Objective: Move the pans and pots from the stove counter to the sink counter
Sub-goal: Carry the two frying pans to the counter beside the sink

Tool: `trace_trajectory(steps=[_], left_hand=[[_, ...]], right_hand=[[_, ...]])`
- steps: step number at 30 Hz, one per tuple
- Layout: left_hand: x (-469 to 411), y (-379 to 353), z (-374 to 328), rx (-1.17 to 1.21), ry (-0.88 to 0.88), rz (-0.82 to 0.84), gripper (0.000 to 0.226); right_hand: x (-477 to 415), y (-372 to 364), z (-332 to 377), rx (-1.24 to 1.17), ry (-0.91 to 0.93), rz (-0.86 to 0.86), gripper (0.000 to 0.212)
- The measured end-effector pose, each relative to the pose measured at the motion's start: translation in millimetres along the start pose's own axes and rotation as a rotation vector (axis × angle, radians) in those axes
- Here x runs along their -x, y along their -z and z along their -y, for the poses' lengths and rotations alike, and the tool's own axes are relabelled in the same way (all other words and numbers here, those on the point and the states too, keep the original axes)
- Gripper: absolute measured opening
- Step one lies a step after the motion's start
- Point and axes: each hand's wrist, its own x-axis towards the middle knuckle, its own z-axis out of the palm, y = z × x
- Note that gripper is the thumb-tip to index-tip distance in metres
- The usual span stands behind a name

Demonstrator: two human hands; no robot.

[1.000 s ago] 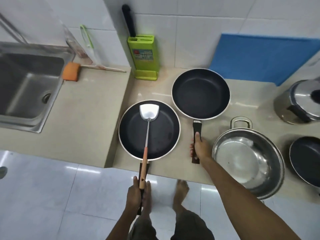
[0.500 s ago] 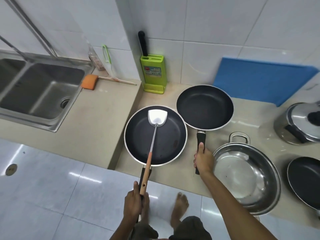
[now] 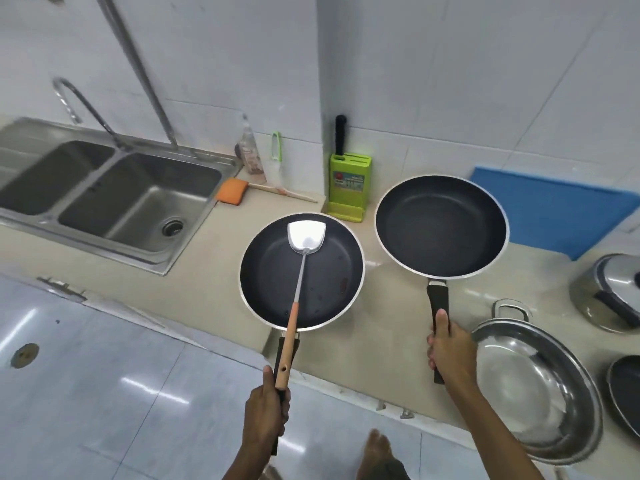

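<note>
Left hand wrapped tight round two handles at once: small pan and spatula lying in it. Right hand closed round handle of big pan. Both pans up in the air, near the edge between stove counter and sink counter. Best kept flat, or spatula could slide out. Best set down on bare sink counter, beside sink, clear of orange sponge and green knife block. Steel pot, lidded pot and one more dark pan left waiting on stove counter.
</note>
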Motion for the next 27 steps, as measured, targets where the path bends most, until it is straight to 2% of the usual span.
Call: trace_trajectory(steps=[7, 13, 20, 27], left_hand=[[-24.3, 137.1, 8.7, 0.077, -0.020, -0.064, 0.077], [-43.8, 272.8, 22.7, 0.182, -0.002, -0.241, 0.074], [-78.6, 422.9, 32.2, 0.268, 0.045, -0.459, 0.074], [-152.5, 561.4, 35.0, 0.388, 0.093, -0.585, 0.072]], right_hand=[[96.2, -84.7, 52.9, -0.040, 0.161, 0.105, 0.022], [173.2, -196.3, 97.7, -0.106, 0.178, 0.284, 0.023], [225.1, -327.4, 161.6, 0.026, 0.277, 0.411, 0.031], [257.4, -497.1, 246.3, 0.097, 0.371, 0.586, 0.036]])
